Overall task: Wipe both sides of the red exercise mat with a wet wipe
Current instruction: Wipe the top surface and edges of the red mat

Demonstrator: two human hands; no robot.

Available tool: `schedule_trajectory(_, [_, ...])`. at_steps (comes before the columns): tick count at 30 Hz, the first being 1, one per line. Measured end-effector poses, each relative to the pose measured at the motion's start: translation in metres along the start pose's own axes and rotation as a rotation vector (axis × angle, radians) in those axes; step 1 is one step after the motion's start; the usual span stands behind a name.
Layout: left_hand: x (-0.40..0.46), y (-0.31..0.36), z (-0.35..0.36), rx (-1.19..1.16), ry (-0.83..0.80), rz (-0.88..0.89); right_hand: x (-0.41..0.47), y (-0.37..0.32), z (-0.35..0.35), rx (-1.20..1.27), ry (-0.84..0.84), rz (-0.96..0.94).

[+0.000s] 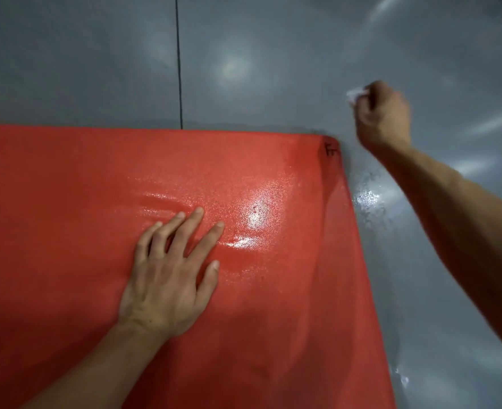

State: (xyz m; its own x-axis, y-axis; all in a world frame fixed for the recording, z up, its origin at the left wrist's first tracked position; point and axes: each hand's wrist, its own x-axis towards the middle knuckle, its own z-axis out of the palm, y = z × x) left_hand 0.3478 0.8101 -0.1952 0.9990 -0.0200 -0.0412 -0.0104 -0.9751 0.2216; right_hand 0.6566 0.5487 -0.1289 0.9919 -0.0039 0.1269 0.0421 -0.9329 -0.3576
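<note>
Red exercise mat (81, 231) flat on grey floor (273, 54), far rt corner in view w/ small dark mark. Left hand (167, 278) flat on mat, fingers straight & spread, holding nothing; prob. pins mat vs. sliding. Right hand (382, 116) off mat, beyond corner, above floor, fist curled round crumpled wet wipe (355, 94). Glossy patch nr left fingertips: likely wiped, damp area.

A red, fine-pebbled mat (96, 202) lies on glossy grey floor (273, 54) crossed by a dark line (179, 69).
</note>
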Motion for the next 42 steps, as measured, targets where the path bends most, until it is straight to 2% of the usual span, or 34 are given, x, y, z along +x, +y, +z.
schedule_trajectory(2, [0.000, 0.000, 0.001, 0.002, 0.000, 0.000, 0.003, 0.015, -0.006, -0.066, -0.075, 0.092])
schedule_trajectory(6, [0.000, 0.000, 0.001, 0.003, -0.002, 0.003, -0.017, 0.008, 0.018, -0.056, -0.180, 0.134])
schedule_trajectory(10, [-0.001, -0.001, 0.000, 0.001, 0.009, 0.008, -0.039, -0.008, 0.044, -0.002, -0.105, 0.122])
schedule_trajectory(13, [-0.001, -0.001, 0.000, 0.000, 0.004, 0.010, -0.058, -0.038, 0.060, -0.051, -0.033, -0.008])
schedule_trajectory(17, [-0.001, -0.002, 0.000, -0.008, -0.009, 0.009, -0.074, -0.077, 0.078, -0.105, -0.101, -0.326])
schedule_trajectory(19, [-0.001, -0.002, 0.000, -0.020, -0.005, 0.006, -0.066, -0.055, 0.067, -0.178, -0.092, -0.265])
schedule_trajectory(21, [-0.001, -0.003, 0.001, -0.025, 0.000, 0.003, -0.062, -0.027, 0.051, -0.170, -0.053, -0.098])
schedule_trajectory(23, [-0.001, -0.003, 0.002, -0.025, -0.005, 0.002, -0.064, -0.025, 0.050, -0.146, -0.006, -0.029])
schedule_trajectory(25, [-0.001, -0.003, 0.001, -0.019, -0.018, 0.001, -0.070, -0.060, 0.070, -0.095, -0.020, -0.121])
schedule_trajectory(28, [-0.002, -0.003, 0.001, -0.016, -0.026, -0.005, -0.083, -0.124, 0.104, -0.039, -0.152, -0.360])
schedule_trajectory(30, [-0.002, -0.003, 0.001, -0.020, -0.025, -0.001, -0.082, -0.126, 0.101, -0.077, -0.184, -0.435])
schedule_trajectory(31, [-0.002, -0.003, 0.001, -0.026, -0.023, 0.000, -0.074, -0.111, 0.093, -0.129, -0.183, -0.399])
schedule_trajectory(34, [-0.002, -0.005, 0.002, -0.025, -0.015, 0.000, -0.039, -0.049, 0.059, -0.259, -0.180, -0.084])
schedule_trajectory(36, [-0.002, -0.005, 0.003, -0.024, -0.022, -0.001, -0.021, -0.032, 0.047, -0.307, -0.216, 0.030])
schedule_trajectory(38, [-0.002, -0.005, 0.002, -0.022, -0.028, -0.006, -0.014, -0.055, 0.055, -0.331, -0.290, 0.007])
schedule_trajectory(42, [-0.003, -0.005, 0.001, -0.018, -0.026, -0.013, -0.033, -0.155, 0.092, -0.291, -0.426, -0.183])
